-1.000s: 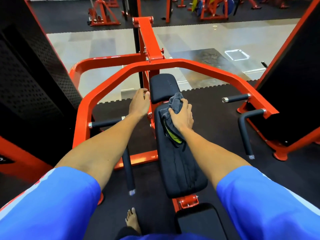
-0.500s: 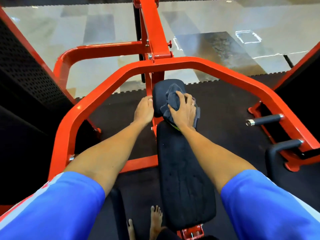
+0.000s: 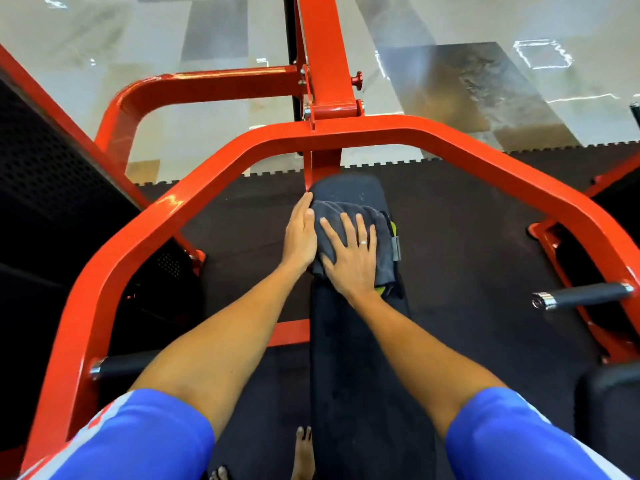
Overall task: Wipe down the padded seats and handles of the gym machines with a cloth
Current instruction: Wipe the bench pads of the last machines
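Observation:
A long black padded seat [image 3: 360, 368] runs down the middle of an orange machine, with a smaller black head pad [image 3: 346, 188] at its far end. A dark grey cloth [image 3: 377, 230] with a yellow-green edge lies across the gap between the two pads. My right hand [image 3: 349, 258] lies flat on the cloth with fingers spread and straight, pressing it down. My left hand [image 3: 299, 233] rests with straight fingers against the left side of the pad, touching the cloth's edge.
The orange frame bar [image 3: 346, 133] arches over the pads. Black grip handles stick out at the right [image 3: 581, 294] and lower left [image 3: 128, 363]. Black perforated panels [image 3: 45, 174] stand at left. Dark rubber mat lies below, glossy tiles beyond. Bare feet [image 3: 304, 452] stand beside the seat.
The camera has leaned forward and down over the pad. My right hand has flattened on the cloth with fingers spread, and my left hand has closed in against the cloth's left edge.

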`<state>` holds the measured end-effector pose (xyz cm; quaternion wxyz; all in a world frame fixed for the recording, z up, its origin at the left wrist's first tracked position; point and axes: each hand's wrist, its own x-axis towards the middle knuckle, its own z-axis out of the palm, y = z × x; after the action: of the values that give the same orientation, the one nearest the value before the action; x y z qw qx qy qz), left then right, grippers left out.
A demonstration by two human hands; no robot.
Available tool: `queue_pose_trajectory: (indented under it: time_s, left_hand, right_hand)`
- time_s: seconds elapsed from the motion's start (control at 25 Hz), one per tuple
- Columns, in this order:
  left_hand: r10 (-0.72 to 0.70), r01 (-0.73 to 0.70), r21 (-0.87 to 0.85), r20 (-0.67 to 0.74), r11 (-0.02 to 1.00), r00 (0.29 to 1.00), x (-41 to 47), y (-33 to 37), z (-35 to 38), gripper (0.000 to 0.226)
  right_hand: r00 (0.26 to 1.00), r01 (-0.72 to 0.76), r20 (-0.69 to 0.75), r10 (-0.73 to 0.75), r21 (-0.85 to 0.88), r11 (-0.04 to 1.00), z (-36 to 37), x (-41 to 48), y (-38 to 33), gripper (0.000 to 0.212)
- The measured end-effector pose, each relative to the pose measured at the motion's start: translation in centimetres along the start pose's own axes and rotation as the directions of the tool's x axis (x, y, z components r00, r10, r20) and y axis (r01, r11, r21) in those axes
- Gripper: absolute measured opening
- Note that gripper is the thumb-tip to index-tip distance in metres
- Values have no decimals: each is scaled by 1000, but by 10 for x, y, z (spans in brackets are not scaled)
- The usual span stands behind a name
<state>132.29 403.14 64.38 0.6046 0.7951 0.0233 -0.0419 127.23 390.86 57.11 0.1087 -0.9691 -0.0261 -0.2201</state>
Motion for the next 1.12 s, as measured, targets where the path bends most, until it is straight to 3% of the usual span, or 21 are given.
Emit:
queue_pose_trajectory:
  time_s: [0.16,0.28,0.4,0.52,0.6,0.68,0.72,0.8,0.88,1.0,1.12]
  left_hand:
    - [-17,15,-96,-15,995,1000,18,0,8,47]
    - [8,-8,-66,3,998,1000,32,1,8,48]
    - [39,-39,-12,-7,999,999,42,0,14,46]
    - [51,-51,-8,-1,999,999,46,-1,22,47]
    - [51,-51,-14,-1,999,999,47,-6,25,48]
    - [46,-46,-11,-11,999,999,50,-9,26,51]
    - [46,-46,-13,-12,999,999,52,-11,27,52]
    - [64,-64,-5,4,998,998,53,-11,27,53]
    - [98,-99,31,35,995,995,51,-10,23,52]
    - [176,-189,147,99,971,979,61,-5,16,47]
    - [295,-346,309,201,886,934,81,-1,15,43]
  right_hand:
    - [999,-13,-33,13,-8,1000,2,65,3,59]
    - [995,-48,-90,47,-14,999,0,102,11,54]
    - [937,-326,-118,328,35,945,-17,124,33,54]
    - [805,-593,50,591,77,802,-31,131,37,60]
    - [870,-490,79,486,30,871,-35,141,28,56]
    - [968,-180,174,179,-7,984,-37,156,22,55]
    - [974,-48,224,47,-1,999,-39,163,21,56]
    - [970,18,241,-28,41,999,-43,169,30,50]
    - [972,-168,186,145,116,979,-47,162,45,46]
    - [847,-532,156,509,219,818,-47,144,52,52]
    - [819,-565,-44,573,122,816,-30,116,38,62]
